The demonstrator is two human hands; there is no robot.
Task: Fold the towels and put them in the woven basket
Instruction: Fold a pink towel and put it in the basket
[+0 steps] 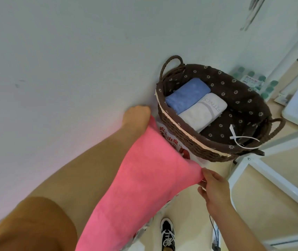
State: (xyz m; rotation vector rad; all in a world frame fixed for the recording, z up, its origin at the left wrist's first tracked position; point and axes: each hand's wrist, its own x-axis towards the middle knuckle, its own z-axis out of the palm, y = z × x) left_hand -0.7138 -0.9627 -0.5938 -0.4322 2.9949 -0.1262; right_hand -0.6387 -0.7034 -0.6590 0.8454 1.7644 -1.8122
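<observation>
Pink towel (135,178) stretched between two hands beside the woven basket (195,142).

Left hand (135,116), at ten o'clock of the towel, is closed over its far corner; right hand (215,189), at four o'clock, pinches the near edge. Up at one o'clock the basket sits on a printed box (164,136), holding a folded blue towel (186,95) and a white towel (202,111) touching side by side.

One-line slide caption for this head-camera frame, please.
Both hands, left hand and right hand, stretch a pink towel beside the woven basket holding folded blue towel and white towel.
</observation>
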